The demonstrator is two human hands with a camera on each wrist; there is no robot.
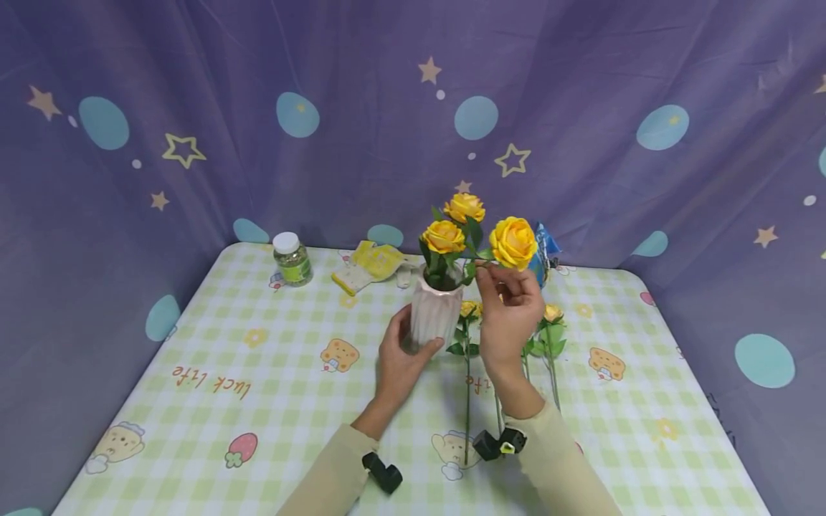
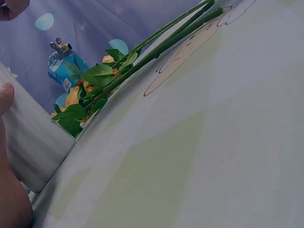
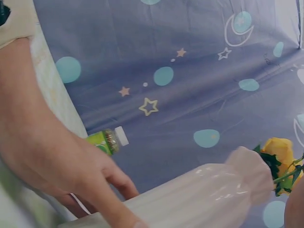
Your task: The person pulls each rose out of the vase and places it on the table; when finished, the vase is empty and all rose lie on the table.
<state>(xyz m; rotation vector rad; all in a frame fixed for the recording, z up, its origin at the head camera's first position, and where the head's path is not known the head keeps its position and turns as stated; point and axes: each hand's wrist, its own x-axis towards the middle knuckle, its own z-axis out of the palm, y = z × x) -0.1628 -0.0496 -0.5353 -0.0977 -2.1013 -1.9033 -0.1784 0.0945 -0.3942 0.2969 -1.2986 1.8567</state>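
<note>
Sleeves point(image 1: 329, 466) lie nearest me; beyond, left hand point(image 1: 399, 360) curls round the vase point(image 1: 434, 314), right hand point(image 1: 510, 322) pinches a rose point(image 1: 514, 242) below its bloom, beside the mouth. I fear snagging leaves point(image 1: 473, 233) could tip the vase.

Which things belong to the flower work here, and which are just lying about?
Flower work:
vase, in left hand
yellow rose, in right hand
standing roses, in vase
lying roses

Lying about:
white-lidded jar
yellow packet
clipped blue bag
</note>
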